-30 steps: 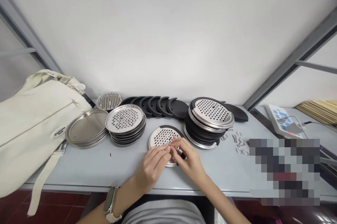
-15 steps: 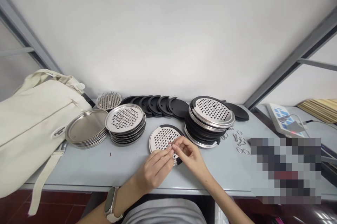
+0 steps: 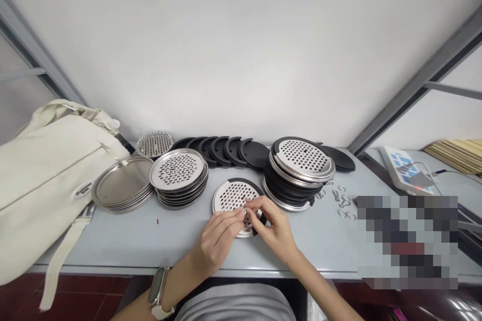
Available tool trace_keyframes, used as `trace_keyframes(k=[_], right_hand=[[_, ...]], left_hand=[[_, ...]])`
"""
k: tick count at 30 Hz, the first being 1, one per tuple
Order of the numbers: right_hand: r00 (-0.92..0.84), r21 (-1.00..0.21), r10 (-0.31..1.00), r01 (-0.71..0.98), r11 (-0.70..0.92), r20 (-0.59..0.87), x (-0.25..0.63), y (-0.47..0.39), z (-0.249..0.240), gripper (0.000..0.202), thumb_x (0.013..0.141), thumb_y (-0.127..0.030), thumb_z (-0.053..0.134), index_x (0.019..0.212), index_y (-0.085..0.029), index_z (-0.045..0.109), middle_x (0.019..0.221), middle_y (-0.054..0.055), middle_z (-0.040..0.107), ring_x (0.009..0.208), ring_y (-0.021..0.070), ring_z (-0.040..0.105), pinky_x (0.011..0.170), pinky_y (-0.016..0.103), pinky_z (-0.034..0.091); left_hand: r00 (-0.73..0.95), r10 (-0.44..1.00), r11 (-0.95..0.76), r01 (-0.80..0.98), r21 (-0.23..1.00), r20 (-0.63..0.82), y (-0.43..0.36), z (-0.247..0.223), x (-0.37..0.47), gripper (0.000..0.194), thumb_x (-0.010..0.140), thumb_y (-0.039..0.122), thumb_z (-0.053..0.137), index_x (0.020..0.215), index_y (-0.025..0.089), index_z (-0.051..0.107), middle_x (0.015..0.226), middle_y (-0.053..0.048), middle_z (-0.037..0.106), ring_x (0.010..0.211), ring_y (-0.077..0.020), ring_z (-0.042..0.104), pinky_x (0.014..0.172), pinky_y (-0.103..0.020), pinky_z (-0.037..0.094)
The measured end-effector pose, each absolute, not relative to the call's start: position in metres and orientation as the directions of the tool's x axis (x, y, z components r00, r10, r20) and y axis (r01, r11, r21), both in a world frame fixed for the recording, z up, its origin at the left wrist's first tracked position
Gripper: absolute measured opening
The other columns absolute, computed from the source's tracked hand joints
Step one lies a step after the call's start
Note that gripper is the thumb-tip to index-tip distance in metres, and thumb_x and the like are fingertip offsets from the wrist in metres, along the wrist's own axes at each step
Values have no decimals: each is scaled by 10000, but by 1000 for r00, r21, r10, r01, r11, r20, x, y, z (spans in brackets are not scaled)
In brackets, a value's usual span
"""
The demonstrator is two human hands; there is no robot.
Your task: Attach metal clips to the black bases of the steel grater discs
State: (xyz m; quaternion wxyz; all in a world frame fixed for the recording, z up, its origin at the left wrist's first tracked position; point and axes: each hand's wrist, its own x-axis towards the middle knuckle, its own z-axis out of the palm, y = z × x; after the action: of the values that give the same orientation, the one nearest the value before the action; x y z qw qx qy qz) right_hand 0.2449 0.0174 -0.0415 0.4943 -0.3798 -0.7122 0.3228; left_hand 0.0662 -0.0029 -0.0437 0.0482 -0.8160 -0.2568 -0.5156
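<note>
A round metal grater plate (image 3: 229,195) with rows of slots lies on the table in front of me, a black rim along its back and right edge. Just above its near half, both hands meet at the fingertips. My left hand (image 3: 220,235), a watch on its wrist, pinches a tiny shiny piece that looks like a metal ring (image 3: 244,210). My right hand (image 3: 273,223) has thumb and forefinger closed on the same piece from the right. Fingers cover most of it. Loose metal rings (image 3: 342,200) lie farther right.
Left stand stacked grater plates (image 3: 176,170), plain metal trays (image 3: 124,180) and a cream bag (image 3: 48,180). Overlapping black discs (image 3: 256,154) line the wall. A tall stack of rimmed graters (image 3: 297,180) rises by my right hand. A blurred patch covers the table's right.
My right fingers have shifted slightly and opened a little around the small piece, which now shows more. My left hand has drawn slightly left. The stacks stay put.
</note>
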Motion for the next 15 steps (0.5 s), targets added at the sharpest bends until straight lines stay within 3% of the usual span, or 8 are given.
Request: trace_keyframes(k=[3, 10, 15], right_hand=[[-192, -851, 875, 216, 479, 444, 245, 17, -43, 94, 935, -264, 565, 955, -205, 635, 907, 67, 654, 826, 195, 622, 717, 310, 515], [-179, -962, 949, 36, 272, 261, 243, 22, -38, 176, 921, -352, 592, 862, -186, 607, 737, 17, 613, 666, 148, 594, 620, 261, 510], [-287, -831, 849, 221, 510, 444, 245, 21, -37, 121, 945, -223, 529, 1050, -211, 589, 869, 42, 609, 768, 168, 596, 710, 295, 516]], left_hand=[[323, 393, -855, 472, 213, 861, -4, -41, 68, 195, 945, 27, 497, 1099, 97, 595, 1049, -139, 710, 1090, -217, 652, 882, -347, 552], [350, 380, -872, 444, 205, 856, -4, -39, 70, 182, 941, 18, 490, 1065, 95, 598, 1018, -138, 713, 1068, -212, 660, 865, -328, 556], [338, 388, -857, 474, 202, 857, -4, -42, 69, 204, 949, 37, 488, 1110, 104, 594, 1037, -134, 711, 1073, -215, 656, 864, -342, 556]])
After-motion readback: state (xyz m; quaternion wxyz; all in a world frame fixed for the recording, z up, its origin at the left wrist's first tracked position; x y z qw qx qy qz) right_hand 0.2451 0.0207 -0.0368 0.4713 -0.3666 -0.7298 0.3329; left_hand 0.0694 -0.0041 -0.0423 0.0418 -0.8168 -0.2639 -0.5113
